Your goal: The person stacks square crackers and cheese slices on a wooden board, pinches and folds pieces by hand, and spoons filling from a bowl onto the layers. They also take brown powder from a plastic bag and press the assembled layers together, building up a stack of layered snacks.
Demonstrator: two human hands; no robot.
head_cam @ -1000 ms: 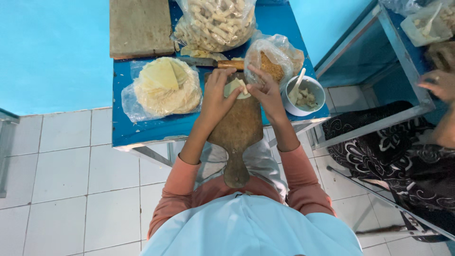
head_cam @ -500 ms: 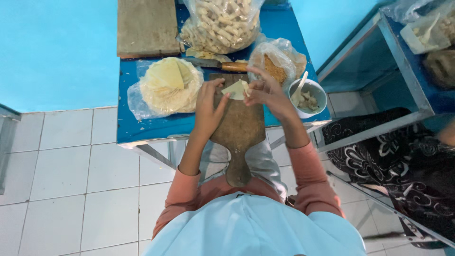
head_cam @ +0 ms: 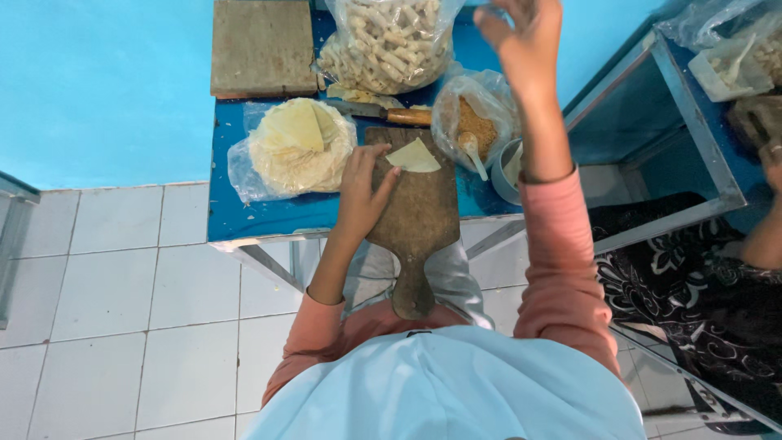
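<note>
A pale triangular wrapper lies on the dark wooden paddle board. My left hand rests on the board's left side, fingertips touching the wrapper's edge. My right hand is raised high over the table's back right, fingers loosely curled, nothing visible in it. A stack of round thin wrappers sits on plastic to the left of the board.
A clear bag of rolled pieces stands at the back of the blue table, with a wooden block, a knife, a bag of brown crumbs and a bowl. Another person's arm is at right by a metal frame.
My right hand has left the board and risen up toward the back right. The wrapper now lies flat on the board under my left fingertips.
</note>
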